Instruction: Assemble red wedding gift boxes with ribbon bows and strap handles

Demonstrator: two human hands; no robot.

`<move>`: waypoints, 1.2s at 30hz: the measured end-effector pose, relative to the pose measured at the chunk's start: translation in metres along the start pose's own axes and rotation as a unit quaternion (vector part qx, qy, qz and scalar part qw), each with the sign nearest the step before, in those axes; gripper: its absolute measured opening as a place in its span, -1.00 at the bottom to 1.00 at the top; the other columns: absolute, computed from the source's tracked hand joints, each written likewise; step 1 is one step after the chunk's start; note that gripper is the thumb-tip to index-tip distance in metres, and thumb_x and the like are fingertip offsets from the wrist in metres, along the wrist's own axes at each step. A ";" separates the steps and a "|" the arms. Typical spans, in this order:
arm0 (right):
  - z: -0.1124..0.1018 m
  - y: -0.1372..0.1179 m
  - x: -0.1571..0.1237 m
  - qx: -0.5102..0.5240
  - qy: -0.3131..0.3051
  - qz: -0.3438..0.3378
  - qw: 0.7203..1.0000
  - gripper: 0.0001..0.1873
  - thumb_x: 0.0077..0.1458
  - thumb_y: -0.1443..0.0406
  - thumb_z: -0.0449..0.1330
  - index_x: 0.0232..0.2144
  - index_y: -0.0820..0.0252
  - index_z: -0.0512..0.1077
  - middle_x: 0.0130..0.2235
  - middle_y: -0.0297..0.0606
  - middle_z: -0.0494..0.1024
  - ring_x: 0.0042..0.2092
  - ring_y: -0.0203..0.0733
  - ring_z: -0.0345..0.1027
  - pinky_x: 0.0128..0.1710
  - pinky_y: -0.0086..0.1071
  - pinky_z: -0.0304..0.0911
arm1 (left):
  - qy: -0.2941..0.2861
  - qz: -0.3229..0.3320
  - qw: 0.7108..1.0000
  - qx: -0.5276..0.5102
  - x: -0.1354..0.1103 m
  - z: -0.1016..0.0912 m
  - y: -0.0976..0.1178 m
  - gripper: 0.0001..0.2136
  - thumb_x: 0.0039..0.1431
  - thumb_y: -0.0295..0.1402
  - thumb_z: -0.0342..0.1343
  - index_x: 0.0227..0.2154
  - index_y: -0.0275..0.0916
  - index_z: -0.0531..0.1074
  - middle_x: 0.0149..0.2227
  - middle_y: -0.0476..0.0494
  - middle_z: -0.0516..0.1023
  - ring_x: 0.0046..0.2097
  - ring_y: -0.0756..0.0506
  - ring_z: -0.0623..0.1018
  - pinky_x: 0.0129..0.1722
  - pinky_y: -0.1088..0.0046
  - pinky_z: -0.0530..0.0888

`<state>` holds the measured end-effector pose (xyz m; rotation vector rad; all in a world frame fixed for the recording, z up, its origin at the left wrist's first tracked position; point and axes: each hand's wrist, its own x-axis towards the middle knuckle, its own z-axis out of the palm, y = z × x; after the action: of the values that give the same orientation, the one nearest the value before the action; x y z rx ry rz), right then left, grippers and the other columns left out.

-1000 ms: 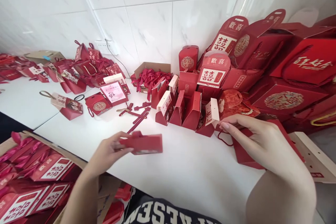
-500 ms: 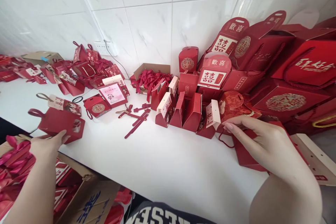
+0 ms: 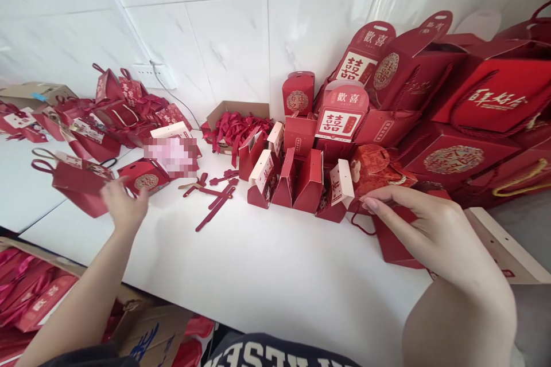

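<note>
Fingers apart, my left hand (image 3: 124,203) is over the white table beside a dark red gift box (image 3: 81,186) with a strap loop. Just beyond its fingertips lies a small red box (image 3: 144,176) with a round gold emblem. My right hand (image 3: 430,235) is pinched, thumb against forefinger, at the corner of a small red gift box's pale flap (image 3: 341,180). What it pinches, if anything, is hidden. A dark red cord (image 3: 364,228) loops below those fingertips. Behind the hand stands a red box (image 3: 394,238), partly covered.
Several small peaked red boxes (image 3: 307,183) stand in a row mid-table. Loose straps (image 3: 217,200) lie left of them. A carton (image 3: 247,108) of red ribbons sits by the wall. Large red boxes (image 3: 456,155) pile up at right. Below the table edge is an open carton (image 3: 150,332).
My left hand has let go of the dark red gift box and moved right, its fingers spreading. My right hand keeps its pinch by the pale flap. The view has shifted slightly.
</note>
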<state>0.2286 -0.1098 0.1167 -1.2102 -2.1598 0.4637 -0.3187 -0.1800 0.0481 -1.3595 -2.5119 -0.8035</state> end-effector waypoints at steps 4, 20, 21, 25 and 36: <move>-0.002 -0.001 0.000 0.005 -0.002 0.009 1.000 -0.78 0.28 0.10 0.10 -0.27 0.03 0.48 -0.35 -0.41 0.58 -0.59 -0.35 0.27 -0.54 -0.41 0.21 | -0.180 0.159 0.970 -0.020 -0.005 0.038 0.028 -0.74 0.20 -0.28 0.08 -0.11 -0.25 0.47 0.02 -0.11 0.50 0.09 -0.16 0.43 0.18 0.31 0.33; -0.011 0.000 -0.004 -0.003 0.014 0.006 1.000 -0.77 0.29 0.12 0.09 -0.30 0.04 0.47 -0.34 -0.37 0.59 -0.50 -0.29 0.36 -0.48 -0.39 0.24 | -0.288 0.212 0.934 0.002 0.000 0.102 0.086 -0.71 0.08 -0.06 0.12 -0.40 -0.20 0.49 -0.22 -0.12 0.52 -0.17 -0.15 0.52 -0.13 0.37 0.41; -0.011 0.000 -0.004 -0.005 0.013 0.005 1.000 -0.78 0.29 0.12 0.10 -0.30 0.04 0.47 -0.33 -0.38 0.59 -0.51 -0.30 0.36 -0.48 -0.39 0.24 | -0.282 0.201 0.938 0.006 0.002 0.099 0.087 -0.71 0.09 -0.05 0.12 -0.40 -0.19 0.48 -0.25 -0.11 0.53 -0.19 -0.14 0.53 -0.16 0.38 0.41; -0.011 0.001 -0.002 -0.008 0.010 0.005 1.000 -0.78 0.29 0.12 0.09 -0.30 0.04 0.47 -0.33 -0.38 0.59 -0.51 -0.30 0.34 -0.46 -0.39 0.24 | -0.216 0.125 0.968 0.029 0.014 0.090 0.088 -0.70 0.16 -0.10 0.06 -0.19 -0.21 0.45 -0.25 -0.15 0.55 -0.22 -0.16 0.53 -0.23 0.36 0.40; -0.011 0.005 -0.001 -0.005 0.010 -0.004 1.000 -0.78 0.30 0.14 0.09 -0.27 0.07 0.48 -0.29 -0.35 0.59 -0.38 -0.25 0.43 -0.38 -0.41 0.27 | -0.294 0.125 0.947 -0.022 0.003 0.111 0.096 -0.67 -0.10 -0.06 0.24 -0.41 -0.24 0.53 -0.32 -0.15 0.58 -0.24 -0.19 0.52 -0.27 0.38 0.38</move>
<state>0.2390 -0.1079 0.1218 -1.2057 -2.1516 0.4364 -0.2308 -0.0768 -0.0077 -2.1413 -2.6372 -0.4451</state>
